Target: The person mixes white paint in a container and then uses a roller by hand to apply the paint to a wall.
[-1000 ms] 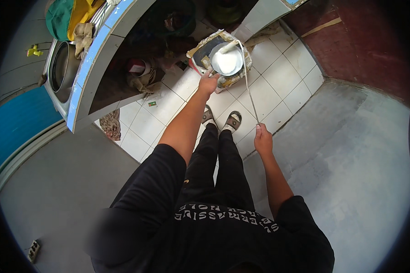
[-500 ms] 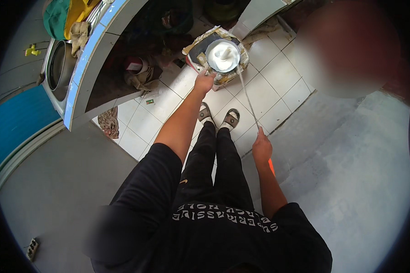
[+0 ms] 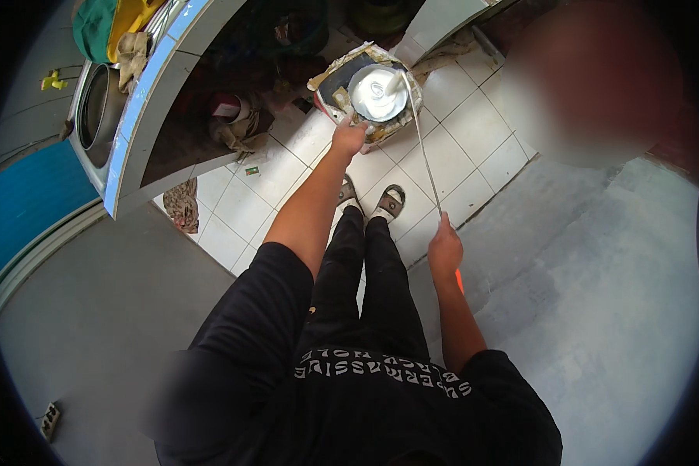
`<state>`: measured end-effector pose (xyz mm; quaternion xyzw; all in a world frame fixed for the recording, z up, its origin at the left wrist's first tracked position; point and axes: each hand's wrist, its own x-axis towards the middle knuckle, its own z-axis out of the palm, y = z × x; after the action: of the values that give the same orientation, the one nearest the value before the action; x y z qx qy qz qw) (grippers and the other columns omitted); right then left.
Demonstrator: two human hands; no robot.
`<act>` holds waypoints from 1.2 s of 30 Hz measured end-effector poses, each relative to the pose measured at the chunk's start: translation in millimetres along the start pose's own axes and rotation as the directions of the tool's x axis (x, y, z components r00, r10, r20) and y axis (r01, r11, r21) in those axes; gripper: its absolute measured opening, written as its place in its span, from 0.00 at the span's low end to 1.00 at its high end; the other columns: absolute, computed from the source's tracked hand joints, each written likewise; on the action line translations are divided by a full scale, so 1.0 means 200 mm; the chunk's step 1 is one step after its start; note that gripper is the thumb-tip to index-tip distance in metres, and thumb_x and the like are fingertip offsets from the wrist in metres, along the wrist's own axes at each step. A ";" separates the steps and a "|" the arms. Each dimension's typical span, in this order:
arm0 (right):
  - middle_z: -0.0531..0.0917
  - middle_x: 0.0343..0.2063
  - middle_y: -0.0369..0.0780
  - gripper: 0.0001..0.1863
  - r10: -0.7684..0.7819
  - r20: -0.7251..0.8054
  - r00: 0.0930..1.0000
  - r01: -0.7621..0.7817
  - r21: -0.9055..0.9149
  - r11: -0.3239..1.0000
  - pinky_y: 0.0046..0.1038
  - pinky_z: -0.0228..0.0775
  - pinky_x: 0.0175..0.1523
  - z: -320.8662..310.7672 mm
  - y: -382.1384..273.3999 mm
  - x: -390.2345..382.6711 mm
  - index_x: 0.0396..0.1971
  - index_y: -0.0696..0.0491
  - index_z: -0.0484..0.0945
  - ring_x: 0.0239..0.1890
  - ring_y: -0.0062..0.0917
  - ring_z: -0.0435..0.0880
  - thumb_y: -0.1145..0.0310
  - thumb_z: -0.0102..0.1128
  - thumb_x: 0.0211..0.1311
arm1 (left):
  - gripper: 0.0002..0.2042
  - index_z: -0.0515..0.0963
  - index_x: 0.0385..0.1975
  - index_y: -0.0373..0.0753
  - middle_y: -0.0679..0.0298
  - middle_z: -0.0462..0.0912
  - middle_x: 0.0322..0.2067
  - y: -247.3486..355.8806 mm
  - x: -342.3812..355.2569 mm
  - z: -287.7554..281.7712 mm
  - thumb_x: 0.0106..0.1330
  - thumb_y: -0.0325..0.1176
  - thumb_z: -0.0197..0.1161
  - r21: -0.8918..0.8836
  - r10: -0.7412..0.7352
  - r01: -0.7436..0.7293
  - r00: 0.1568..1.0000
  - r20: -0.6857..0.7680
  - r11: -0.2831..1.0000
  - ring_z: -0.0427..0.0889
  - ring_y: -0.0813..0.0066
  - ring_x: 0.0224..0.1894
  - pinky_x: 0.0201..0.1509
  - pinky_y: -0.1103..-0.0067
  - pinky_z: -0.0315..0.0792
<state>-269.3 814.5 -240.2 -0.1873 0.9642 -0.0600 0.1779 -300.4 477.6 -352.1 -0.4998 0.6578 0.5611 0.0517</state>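
Note:
A round bowl of white paint (image 3: 359,102) sits in the top of a worn, paint-crusted square container (image 3: 328,78) on the floor ahead of my feet. My left hand (image 3: 349,137) is closed at the near left edge of both; exactly what its fingers grip is hard to see. My right hand (image 3: 446,250), low and to the right, is closed round the handle of a paint roller (image 3: 426,155). The handle's orange end shows below the fist. From there a long thin metal rod runs up to the bowl, where the white-coated head lies against the right side.
White tiles (image 3: 474,116) surround the container, with grey floor (image 3: 582,256) at the right. A blue-edged tiled counter (image 3: 122,155) curves along the left, carrying a metal pot (image 3: 101,105). Beneath it are dim rags (image 3: 237,132). A blurred red shape (image 3: 598,78) stands at upper right.
The roller head has moved from the middle of the bowl up and to the right, toward its rim. The rod has shifted with it. My left hand has stayed in place.

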 end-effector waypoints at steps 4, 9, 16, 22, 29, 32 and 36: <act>0.83 0.31 0.44 0.21 -0.025 0.000 1.000 0.025 0.012 1.000 0.39 0.78 0.35 0.00 -0.12 0.11 0.58 0.50 0.71 0.31 0.39 0.84 0.73 0.50 0.65 | 0.31 0.63 0.69 0.42 0.47 0.77 0.56 0.03 0.01 0.02 0.65 0.38 0.63 0.020 0.001 -0.001 1.000 -0.013 1.000 0.78 0.63 0.57 0.59 0.75 0.70; 0.84 0.32 0.44 0.19 -0.078 0.094 0.993 0.078 0.005 0.997 0.39 0.77 0.35 -0.03 0.01 -0.03 0.57 0.51 0.73 0.31 0.40 0.84 0.72 0.49 0.65 | 0.24 0.76 0.56 0.42 0.52 0.82 0.50 0.08 0.02 -0.01 0.60 0.43 0.68 0.061 -0.076 0.090 0.978 -0.194 0.994 0.81 0.61 0.52 0.55 0.72 0.73; 0.84 0.32 0.45 0.20 0.009 0.057 0.998 -0.009 -0.011 1.000 0.39 0.77 0.35 -0.10 -0.04 0.13 0.57 0.50 0.73 0.33 0.41 0.85 0.72 0.49 0.65 | 0.21 0.81 0.45 0.43 0.55 0.85 0.43 0.21 0.13 -0.05 0.51 0.42 0.71 0.310 -0.074 0.145 0.971 -0.229 0.940 0.83 0.62 0.48 0.54 0.69 0.74; 0.84 0.31 0.45 0.20 -0.056 0.052 0.997 0.056 0.017 0.998 0.40 0.77 0.35 -0.05 -0.12 0.16 0.57 0.50 0.72 0.31 0.41 0.84 0.72 0.49 0.65 | 0.17 0.83 0.44 0.49 0.61 0.86 0.41 0.28 0.19 -0.19 0.51 0.37 0.68 0.211 -0.099 0.190 0.920 -0.379 0.959 0.84 0.67 0.46 0.52 0.73 0.76; 0.84 0.30 0.45 0.19 0.005 0.068 0.998 -0.004 -0.016 1.000 0.40 0.77 0.36 -0.08 -0.08 0.14 0.57 0.51 0.72 0.32 0.41 0.84 0.70 0.49 0.67 | 0.19 0.83 0.45 0.46 0.64 0.86 0.38 0.18 0.16 -0.19 0.50 0.35 0.73 0.029 -0.113 0.129 0.937 -0.330 0.991 0.84 0.71 0.40 0.49 0.74 0.75; 0.84 0.31 0.45 0.19 -0.025 0.025 0.999 0.024 0.026 0.999 0.40 0.77 0.36 -0.05 -0.12 0.26 0.57 0.51 0.72 0.32 0.42 0.84 0.69 0.48 0.68 | 0.22 0.81 0.48 0.43 0.65 0.86 0.34 0.13 0.13 -0.13 0.50 0.32 0.75 -0.023 -0.070 0.067 0.958 -0.280 0.998 0.83 0.76 0.38 0.47 0.77 0.75; 0.84 0.32 0.46 0.18 -0.107 0.009 0.994 0.107 0.036 0.994 0.41 0.77 0.36 0.00 -0.16 0.28 0.57 0.51 0.72 0.33 0.43 0.84 0.69 0.48 0.68 | 0.25 0.78 0.51 0.37 0.66 0.84 0.32 0.09 0.15 -0.09 0.51 0.31 0.75 -0.055 -0.052 0.040 0.968 -0.244 0.998 0.82 0.78 0.37 0.44 0.78 0.75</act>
<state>-307.1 762.3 -252.8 -0.2357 0.9506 -0.0856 0.1829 -319.4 443.1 -351.7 -0.5817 0.6332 0.5097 -0.0294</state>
